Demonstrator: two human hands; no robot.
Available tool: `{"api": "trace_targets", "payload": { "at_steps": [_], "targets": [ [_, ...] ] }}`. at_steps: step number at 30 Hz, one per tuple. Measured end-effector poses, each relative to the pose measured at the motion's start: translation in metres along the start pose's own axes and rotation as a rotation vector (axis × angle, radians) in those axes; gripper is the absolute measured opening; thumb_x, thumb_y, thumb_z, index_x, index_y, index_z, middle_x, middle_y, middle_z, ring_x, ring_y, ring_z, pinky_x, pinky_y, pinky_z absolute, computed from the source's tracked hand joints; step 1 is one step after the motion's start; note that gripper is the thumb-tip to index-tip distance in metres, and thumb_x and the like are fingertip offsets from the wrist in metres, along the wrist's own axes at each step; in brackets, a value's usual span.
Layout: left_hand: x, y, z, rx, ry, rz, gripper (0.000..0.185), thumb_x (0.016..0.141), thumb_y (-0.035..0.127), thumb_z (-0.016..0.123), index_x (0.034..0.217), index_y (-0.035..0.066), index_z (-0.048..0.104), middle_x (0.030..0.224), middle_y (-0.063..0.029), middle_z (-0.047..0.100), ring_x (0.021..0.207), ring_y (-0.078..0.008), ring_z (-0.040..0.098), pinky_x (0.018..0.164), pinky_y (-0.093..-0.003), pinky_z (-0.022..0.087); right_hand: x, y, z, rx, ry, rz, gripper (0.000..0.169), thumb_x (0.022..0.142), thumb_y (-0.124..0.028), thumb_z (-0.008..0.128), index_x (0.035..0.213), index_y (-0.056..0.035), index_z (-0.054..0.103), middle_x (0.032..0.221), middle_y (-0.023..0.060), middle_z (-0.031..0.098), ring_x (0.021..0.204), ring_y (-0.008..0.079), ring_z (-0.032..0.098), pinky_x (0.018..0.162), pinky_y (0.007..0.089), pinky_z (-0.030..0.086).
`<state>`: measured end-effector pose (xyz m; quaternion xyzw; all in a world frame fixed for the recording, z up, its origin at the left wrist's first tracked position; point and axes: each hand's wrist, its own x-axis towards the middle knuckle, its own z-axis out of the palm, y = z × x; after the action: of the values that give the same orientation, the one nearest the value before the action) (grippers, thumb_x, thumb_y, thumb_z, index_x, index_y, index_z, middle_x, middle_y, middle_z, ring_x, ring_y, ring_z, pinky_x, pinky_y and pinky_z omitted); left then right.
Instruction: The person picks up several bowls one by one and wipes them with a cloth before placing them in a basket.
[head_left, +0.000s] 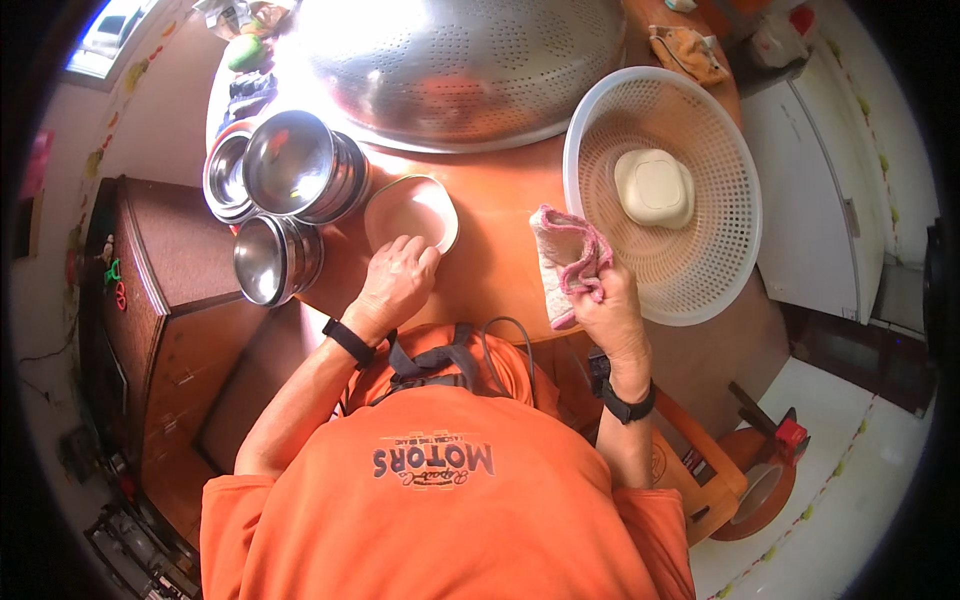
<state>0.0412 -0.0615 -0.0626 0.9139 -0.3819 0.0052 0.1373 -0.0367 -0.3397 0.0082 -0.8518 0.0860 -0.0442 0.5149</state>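
Note:
Before me on the orange table stands a cream bowl (412, 214), its open side up. My left hand (401, 277) has its fingers bent over the bowl's near rim, pinching it; the thumb is hidden. A pink-edged cloth (566, 259), folded and crumpled, is gripped in my right hand (615, 311). That hand is just left of a white plastic colander basket (726, 274), above the table's near edge. Inside the basket lie cream bowls (652, 184), bottom up, seemingly one over another. Left of the cream bowl are stacks of stainless steel bowls (289, 165), lying tilted.
A large perforated metal cover (480, 67) takes up the table's far side. A green fruit (246, 52) lies at the far left, an orange cloth (690, 54) at the far right. A brown cabinet (187, 247) stands left; an orange stool (705, 495) is low at right.

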Motion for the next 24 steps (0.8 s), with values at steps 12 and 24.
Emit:
{"api": "trace_targets", "payload": {
  "at_steps": [12,24],
  "targets": [
    [-0.002,-0.002,-0.043,-0.224,0.291,-0.109,0.018,0.081,-0.003,0.067,0.094,0.003,0.056,0.092,-0.0140,0.062,0.081,-0.0338,0.064,0.069,-0.0406,0.053,0.001,-0.022,0.010,0.316,-0.048,0.156,0.018,0.086,0.001,0.068,0.102,-0.0001,0.062,0.067,-0.0047,0.049,0.058,0.0014,0.042,0.051,0.0206,0.037],
    [-0.029,0.011,-0.101,-1.138,0.129,-0.458,0.020,0.090,0.009,0.072,0.098,0.000,0.057,0.084,-0.0037,0.061,0.076,-0.0131,0.058,0.066,-0.0281,0.048,0.017,-0.082,0.061,0.125,-0.052,-0.486,0.053,0.074,-0.009,0.079,0.123,-0.0064,0.060,0.132,0.0165,0.057,0.120,0.0393,0.053,0.102,0.0466,0.044]
  ]
}}
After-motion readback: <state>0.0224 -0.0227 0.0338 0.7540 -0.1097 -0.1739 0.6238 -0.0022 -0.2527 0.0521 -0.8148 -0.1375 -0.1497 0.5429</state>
